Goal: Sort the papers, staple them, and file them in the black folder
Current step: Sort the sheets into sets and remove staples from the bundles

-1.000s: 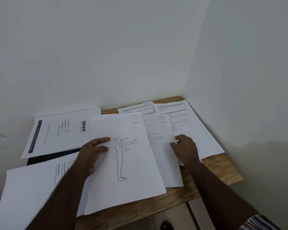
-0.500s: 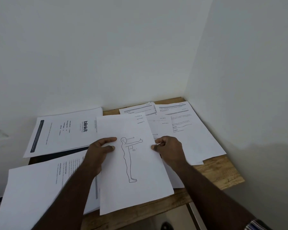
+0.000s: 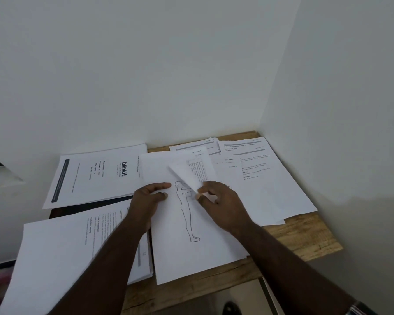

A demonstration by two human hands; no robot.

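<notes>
Both forearms enter from the bottom edge and angle up toward centre, converging. Left hand (image 3: 147,202): palm down, fingers loosely curled, thumb stretched out to the right, index tip bent beside it; the hand lies flat, pressing down. Right hand (image 3: 223,204): palm down, wrist slightly higher; thumb and index finger meet in a pinch at the left side of the hand, other fingers bent behind. The hands are close together, fingertips facing each other but not touching. Right forearm is bare, with a striped sleeve cuff (image 3: 356,310) showing at the lower right corner.
</notes>
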